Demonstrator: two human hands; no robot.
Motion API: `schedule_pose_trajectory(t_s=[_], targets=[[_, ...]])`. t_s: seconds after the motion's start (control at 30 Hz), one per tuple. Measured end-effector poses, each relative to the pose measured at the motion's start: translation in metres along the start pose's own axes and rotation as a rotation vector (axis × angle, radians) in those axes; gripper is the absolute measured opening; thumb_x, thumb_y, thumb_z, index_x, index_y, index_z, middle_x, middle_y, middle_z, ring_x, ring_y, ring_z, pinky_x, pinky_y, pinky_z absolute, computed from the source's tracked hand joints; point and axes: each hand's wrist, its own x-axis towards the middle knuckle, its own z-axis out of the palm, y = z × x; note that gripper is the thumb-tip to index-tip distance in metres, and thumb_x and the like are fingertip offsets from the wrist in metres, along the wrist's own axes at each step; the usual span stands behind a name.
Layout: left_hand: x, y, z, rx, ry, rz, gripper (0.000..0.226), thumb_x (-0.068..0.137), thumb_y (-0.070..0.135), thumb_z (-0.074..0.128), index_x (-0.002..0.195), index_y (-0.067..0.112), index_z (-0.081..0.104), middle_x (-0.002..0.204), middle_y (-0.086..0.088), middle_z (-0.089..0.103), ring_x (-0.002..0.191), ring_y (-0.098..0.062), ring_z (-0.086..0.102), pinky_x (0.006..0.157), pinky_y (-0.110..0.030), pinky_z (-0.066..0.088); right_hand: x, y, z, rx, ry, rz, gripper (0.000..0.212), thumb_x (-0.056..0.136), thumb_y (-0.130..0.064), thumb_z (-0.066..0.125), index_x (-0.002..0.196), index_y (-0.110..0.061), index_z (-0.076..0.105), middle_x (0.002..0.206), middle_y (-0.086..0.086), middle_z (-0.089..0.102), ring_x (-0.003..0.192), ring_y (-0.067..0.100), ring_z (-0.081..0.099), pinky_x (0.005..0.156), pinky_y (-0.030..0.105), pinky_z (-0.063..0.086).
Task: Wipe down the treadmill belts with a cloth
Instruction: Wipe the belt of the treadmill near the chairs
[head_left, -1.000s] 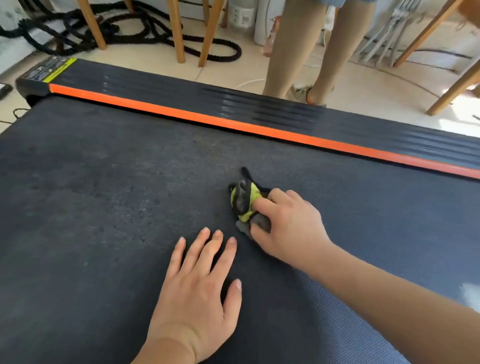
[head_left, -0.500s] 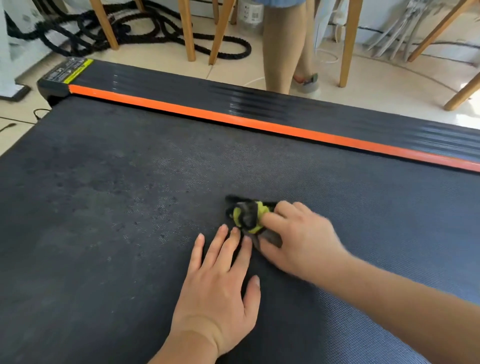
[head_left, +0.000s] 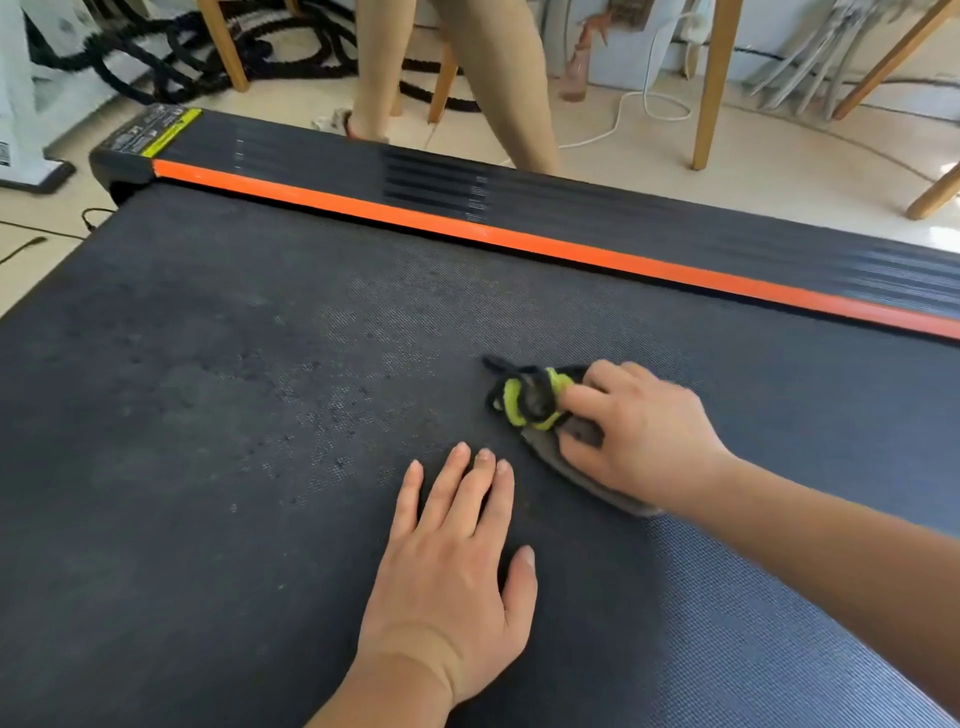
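**Desk:** State of the surface, and how should the stroke be run?

**Operator:** From my remote station I see the dark, textured rubber treadmill belt (head_left: 234, 519) filling most of the frame. It carries a pale, dusty patch at centre and scattered dark specks (head_left: 311, 415) at centre-left. I judge wiping to be under way, with that area outstanding. For a good result I would run overlapping passes under firm, even pressure, working leftward into the specks and up to the orange-striped black side rail (head_left: 519, 241) crossing the upper frame. I would also turn the cloth to a clean face as it soils.

**Desk:** Hands?

**Operator:** The left hand (head_left: 452, 561), lower centre, lies flat on the belt with its fingers straight. It grasps nothing and looks to be bracing. The right hand (head_left: 639, 441), centre-right, has its fingers and thumb curled onto the cloth, gripping it and bearing it down against the belt.

**Desk:** Cloth position?

**Operator:** The bunched grey cloth with yellow-green and black trim (head_left: 524, 405) sits on the belt, partly under the right hand. Its trimmed end projects leftward past the fingertips. It lies just above and right of the left fingertips, near them but apart.
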Motion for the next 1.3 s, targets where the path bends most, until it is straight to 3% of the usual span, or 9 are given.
schedule_pose_trajectory(t_s=[0.13, 0.2, 0.33, 0.47, 0.6, 0.7, 0.87, 1.03, 1.3], targets=[[0.000, 0.000, -0.001, 0.004, -0.002, -0.001, 0.072, 0.098, 0.052, 0.038, 0.159, 0.015, 0.036, 0.165, 0.000, 0.034, 0.158, -0.021, 0.017, 0.123, -0.054, 0.014, 0.042, 0.051, 0.000, -0.020, -0.030, 0.618, 0.034, 0.095, -0.050, 0.050, 0.121, -0.029, 0.059, 0.112, 0.011, 0.057, 0.109, 0.041, 0.055, 0.072, 0.041, 0.044], [0.000, 0.000, -0.001, -0.007, -0.006, 0.000, 0.071, 0.097, 0.052, 0.040, 0.158, 0.014, 0.039, 0.164, 0.000, 0.036, 0.158, -0.022, 0.018, 0.123, -0.054, 0.016, 0.043, 0.025, 0.001, -0.001, -0.007, 0.717, 0.036, 0.095, -0.049, 0.051, 0.120, -0.024, 0.059, 0.112, 0.015, 0.057, 0.105, 0.042, 0.055, 0.072, 0.042, 0.042], [0.001, -0.001, -0.001, -0.034, 0.005, 0.011, 0.069, 0.093, 0.052, 0.046, 0.152, 0.015, 0.049, 0.160, -0.001, 0.042, 0.156, -0.022, 0.023, 0.122, -0.056, 0.022, -0.007, -0.065, -0.005, 0.112, 0.045, 0.270, 0.024, 0.088, -0.047, 0.059, 0.096, -0.024, 0.062, 0.092, 0.004, 0.054, 0.081, 0.031, 0.055, 0.059, 0.034, 0.047], [0.001, -0.001, 0.001, -0.025, 0.011, 0.008, 0.070, 0.094, 0.052, 0.044, 0.154, 0.015, 0.047, 0.162, -0.001, 0.040, 0.157, -0.023, 0.022, 0.122, -0.058, 0.023, -0.034, -0.019, -0.015, 0.143, -0.015, -0.017, 0.027, 0.087, -0.053, 0.059, 0.094, -0.027, 0.065, 0.092, -0.003, 0.057, 0.081, 0.027, 0.061, 0.052, 0.033, 0.050], [0.000, -0.001, 0.002, -0.018, -0.013, 0.001, 0.071, 0.098, 0.052, 0.039, 0.159, 0.015, 0.038, 0.165, 0.000, 0.035, 0.158, -0.022, 0.017, 0.124, -0.057, 0.020, 0.001, 0.044, -0.010, -0.044, -0.026, 0.428, 0.031, 0.091, -0.053, 0.054, 0.108, -0.029, 0.063, 0.100, 0.004, 0.058, 0.098, 0.036, 0.060, 0.063, 0.036, 0.042], [-0.001, 0.000, -0.001, -0.018, -0.026, -0.015, 0.071, 0.098, 0.052, 0.036, 0.159, 0.016, 0.037, 0.165, 0.001, 0.034, 0.158, -0.021, 0.015, 0.125, -0.056, 0.018, 0.011, 0.011, -0.006, -0.023, 0.002, 0.743, 0.035, 0.095, -0.051, 0.049, 0.115, -0.024, 0.061, 0.108, 0.011, 0.057, 0.101, 0.039, 0.055, 0.069, 0.038, 0.039], [-0.001, 0.001, -0.012, 0.006, -0.100, -0.018, 0.072, 0.100, 0.054, 0.022, 0.165, 0.021, 0.018, 0.172, 0.003, 0.013, 0.159, -0.017, -0.006, 0.128, -0.051, -0.001, -0.024, -0.086, -0.010, 0.075, 0.013, 0.540, 0.025, 0.090, -0.047, 0.060, 0.094, -0.023, 0.060, 0.090, 0.003, 0.054, 0.080, 0.031, 0.053, 0.058, 0.032, 0.036], [-0.004, -0.008, -0.036, -0.082, -0.149, 0.006, 0.065, 0.107, 0.042, 0.034, 0.165, 0.022, 0.011, 0.173, 0.006, -0.002, 0.157, -0.010, -0.016, 0.128, -0.043, -0.010, -0.080, -0.114, -0.029, 0.116, -0.107, 0.447, 0.022, 0.082, -0.049, 0.060, 0.085, -0.027, 0.059, 0.082, -0.003, 0.050, 0.073, 0.026, 0.053, 0.051, 0.029, 0.034], [-0.039, -0.063, -0.040, 0.142, -0.175, -0.201, 0.075, 0.095, 0.077, 0.000, 0.160, 0.042, -0.019, 0.168, 0.006, -0.028, 0.155, -0.022, -0.028, 0.122, -0.065, -0.010, -0.093, -0.130, -0.025, 0.014, -0.034, 0.481, 0.023, 0.080, -0.036, 0.074, 0.080, -0.019, 0.058, 0.075, 0.001, 0.047, 0.062, 0.029, 0.047, 0.048, 0.028, 0.030]])
